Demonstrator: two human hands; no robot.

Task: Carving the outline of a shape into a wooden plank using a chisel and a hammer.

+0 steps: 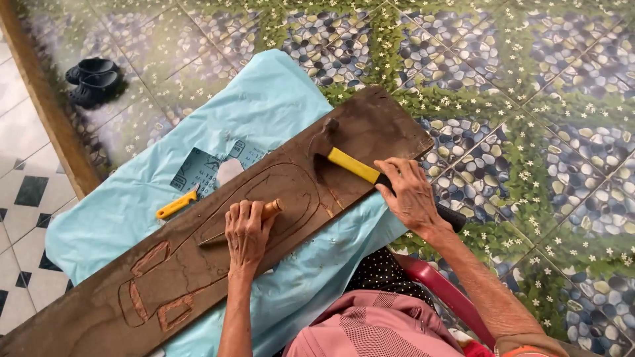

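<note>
Wooden-handled chisel (241, 227) lies flat against the dark carved plank (198, 258), clasped in your left hand (247, 231). Your right hand (411, 195) grips the yellow-and-black hammer (360, 172), its head resting on the plank above the carved outline; a blue sheet (132, 211) lies underneath.

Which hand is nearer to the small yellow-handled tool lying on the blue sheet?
Left. The left hand grips a chisel just right of the yellow tool; the right hand holds the hammer, farther right.
</note>
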